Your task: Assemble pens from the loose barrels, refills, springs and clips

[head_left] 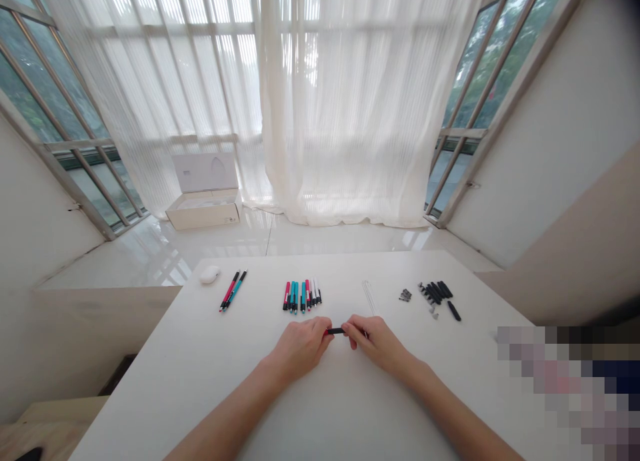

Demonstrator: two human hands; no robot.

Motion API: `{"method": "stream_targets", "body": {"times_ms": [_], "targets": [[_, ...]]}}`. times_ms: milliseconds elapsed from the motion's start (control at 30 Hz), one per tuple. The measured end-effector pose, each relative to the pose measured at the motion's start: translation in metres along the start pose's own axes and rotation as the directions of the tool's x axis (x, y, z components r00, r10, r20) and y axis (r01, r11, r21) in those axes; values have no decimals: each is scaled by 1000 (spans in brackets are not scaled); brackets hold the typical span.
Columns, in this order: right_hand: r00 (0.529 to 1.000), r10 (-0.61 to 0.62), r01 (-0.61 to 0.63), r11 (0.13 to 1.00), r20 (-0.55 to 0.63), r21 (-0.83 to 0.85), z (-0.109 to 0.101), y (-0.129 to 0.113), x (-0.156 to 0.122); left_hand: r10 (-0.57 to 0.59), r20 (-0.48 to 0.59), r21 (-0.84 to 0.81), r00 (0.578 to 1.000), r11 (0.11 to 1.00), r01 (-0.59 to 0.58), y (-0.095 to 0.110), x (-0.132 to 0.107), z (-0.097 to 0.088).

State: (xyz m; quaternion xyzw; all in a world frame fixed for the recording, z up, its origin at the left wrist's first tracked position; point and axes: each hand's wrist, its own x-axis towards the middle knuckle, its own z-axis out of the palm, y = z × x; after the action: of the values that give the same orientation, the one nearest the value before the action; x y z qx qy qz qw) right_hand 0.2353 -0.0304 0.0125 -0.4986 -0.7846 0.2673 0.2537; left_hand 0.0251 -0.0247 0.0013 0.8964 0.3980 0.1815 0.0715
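Note:
Between my hands is a pen (336, 331) with a black grip and a bit of red at its left end. My left hand (303, 341) pinches the red end, its fingers closed. At the black end, the fingers of my right hand (373, 338) are closed on the same pen. Just beyond my hands lies a row of red, blue and white pen barrels (303, 296). Thin refills (369, 296) rest past my right hand. Farther right are small grey parts (405, 294) and several black grips (439, 291).
Two pens (233, 291), one red and one blue, lie at the table's left, near a white rounded object (210, 274). An open white box (204, 208) sits on the ledge behind the white table (200, 394). A blurred patch covers the right edge.

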Motion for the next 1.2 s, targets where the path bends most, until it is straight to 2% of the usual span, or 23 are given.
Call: {"method": "stream_targets", "body": {"times_ms": [167, 433, 733, 967, 1033, 1100, 1133, 1200], "targets": [[999, -32, 33, 998, -15, 56, 2, 0, 0, 29, 3, 40, 1000, 999, -29, -1, 0, 1], [999, 1, -1, 1000, 47, -2, 0, 1, 0, -9, 38, 30, 999, 1000, 8, 1, 0, -1], [999, -9, 10, 1000, 31, -24, 0, 2, -1, 5, 48, 51, 999, 999, -8, 1, 0, -3], [997, -65, 68, 996, 48, -60, -6, 1, 0, -3, 62, 56, 998, 998, -1, 1, 0, -3], [997, -76, 76, 995, -6, -66, -16, 6, 1, -14, 55, 44, 998, 999, 12, 1, 0, -3], [988, -48, 35, 996, -145, -86, -30, 15, 1, -30, 50, 41, 998, 999, 28, 1, 0, -2], [970, -17, -8, 995, -243, -100, -39, 21, 1, -37, 49, 43, 998, 998, 35, 1, 0, -1], [898, 49, -116, 985, -437, -129, -56, 36, 0, -49, 52, 52, 997, 998, 46, 1, 0, 0]]}}
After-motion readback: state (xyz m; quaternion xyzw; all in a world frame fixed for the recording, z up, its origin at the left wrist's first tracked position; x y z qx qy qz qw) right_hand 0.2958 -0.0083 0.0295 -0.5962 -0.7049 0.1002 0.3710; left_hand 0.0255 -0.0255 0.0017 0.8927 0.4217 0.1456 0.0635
